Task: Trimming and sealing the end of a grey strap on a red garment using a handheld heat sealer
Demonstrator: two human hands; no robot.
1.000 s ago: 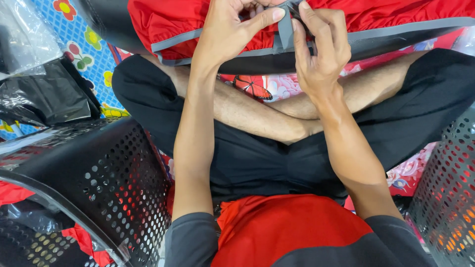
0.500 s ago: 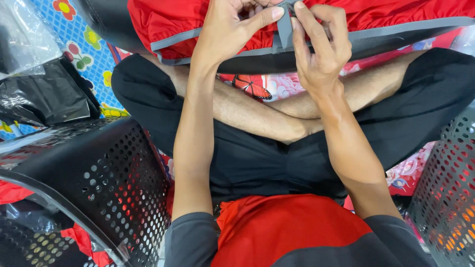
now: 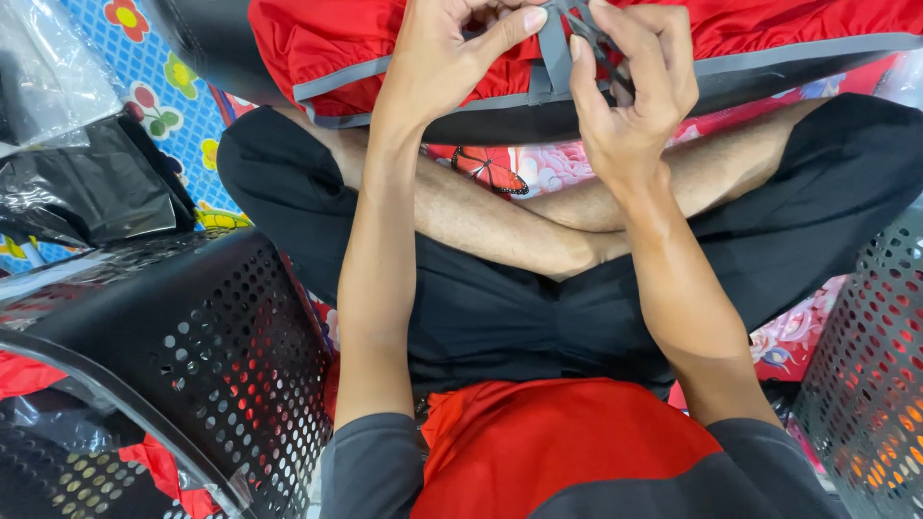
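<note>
Between the hands — a grey strap (image 3: 552,48) on a red and black garment (image 3: 365,43).
Left hand (image 3: 447,58) and right hand (image 3: 630,91) both pinch the strap; perforated black basket (image 3: 192,336) below the left hand.

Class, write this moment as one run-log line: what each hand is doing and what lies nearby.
left hand: pinching grey strap | right hand: gripping strap | garment: red-and-black, over lap | left side: black perforated basket

The person wears a red shirt (image 3: 567,452) with grey sleeves (image 3: 370,466) and black shorts (image 3: 519,317).
</note>
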